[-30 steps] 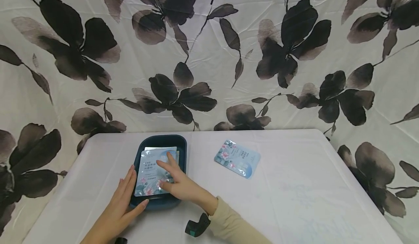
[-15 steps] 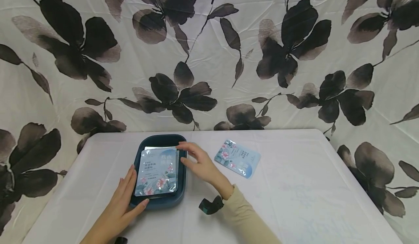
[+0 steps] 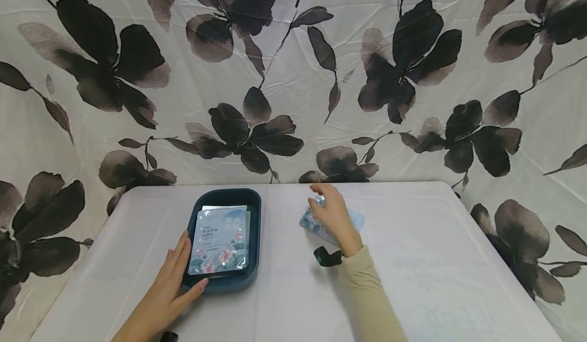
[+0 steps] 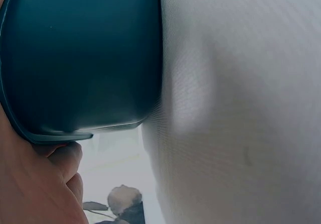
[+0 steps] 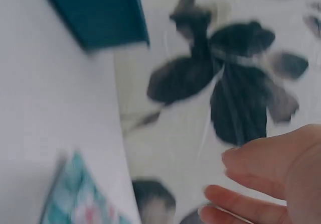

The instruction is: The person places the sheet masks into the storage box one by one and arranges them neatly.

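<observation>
A dark teal tray (image 3: 255,250) holds several stacked light-blue foil sachets; the top sachet (image 3: 220,242) shows pink flowers and printed text. My left hand (image 3: 165,286) rests against the tray's left side with straight fingers, its thumb by the near left corner. Up close in the left wrist view, the tray wall (image 4: 85,58) fills the upper left, and the fingers lie at its rim. Over a second foil sachet (image 3: 356,219), right of the tray, my right hand (image 3: 337,212) hovers with loosely bent fingers, partly hiding it. That sachet's flowered corner (image 5: 83,204) appears below the hand's camera.
A white cloth-covered table (image 3: 435,260) lies under everything, its far edge just behind the tray and loose sachet. Beyond stands a floral curtain (image 3: 321,77). A black wrist camera (image 3: 327,256) sticks out beside the right wrist.
My right hand has left the stacked sachets in the tray and moved right, over the loose sachet. My left hand stays against the tray.
</observation>
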The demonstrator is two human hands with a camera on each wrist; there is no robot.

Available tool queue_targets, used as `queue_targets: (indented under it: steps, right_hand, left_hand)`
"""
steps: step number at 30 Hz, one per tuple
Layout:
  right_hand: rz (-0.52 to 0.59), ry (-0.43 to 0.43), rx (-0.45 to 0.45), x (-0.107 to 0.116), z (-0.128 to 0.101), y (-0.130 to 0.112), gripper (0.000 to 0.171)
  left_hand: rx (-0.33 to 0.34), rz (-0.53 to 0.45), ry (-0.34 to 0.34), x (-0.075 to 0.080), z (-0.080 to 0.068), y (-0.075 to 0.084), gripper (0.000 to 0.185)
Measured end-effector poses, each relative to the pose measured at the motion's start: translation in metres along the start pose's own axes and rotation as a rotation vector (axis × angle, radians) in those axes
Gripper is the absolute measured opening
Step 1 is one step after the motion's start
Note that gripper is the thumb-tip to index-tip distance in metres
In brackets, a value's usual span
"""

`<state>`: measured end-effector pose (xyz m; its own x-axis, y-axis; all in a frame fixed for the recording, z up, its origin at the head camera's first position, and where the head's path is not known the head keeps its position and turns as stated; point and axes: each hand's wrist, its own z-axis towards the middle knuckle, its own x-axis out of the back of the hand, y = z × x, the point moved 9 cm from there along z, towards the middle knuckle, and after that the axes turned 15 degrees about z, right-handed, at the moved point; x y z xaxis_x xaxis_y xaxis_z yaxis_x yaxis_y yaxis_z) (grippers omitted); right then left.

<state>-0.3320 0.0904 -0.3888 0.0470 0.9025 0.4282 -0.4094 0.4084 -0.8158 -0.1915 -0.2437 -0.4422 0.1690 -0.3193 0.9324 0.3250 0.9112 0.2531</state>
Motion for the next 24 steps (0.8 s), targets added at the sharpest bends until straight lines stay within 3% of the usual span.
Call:
queue_targets:
  steps: [6,13,24]
  right_hand:
    - [-0.029,0.022,-0.158,0.017,-0.004,0.047,0.038]
    - [-0.088,-0.037,-0.346,0.014,-0.011,0.087,0.060]
    - [-0.171,-0.049,-0.377,0.008,-0.018,0.104,0.072]
  left_hand:
    - [-0.006,-0.002,0.000,0.000,-0.001,0.000,0.101]
    - [0.015,-0.014,-0.024,-0.001,-0.001,-0.001,0.100]
    - [0.023,-0.007,-0.027,0.000,-0.001,-0.002,0.100]
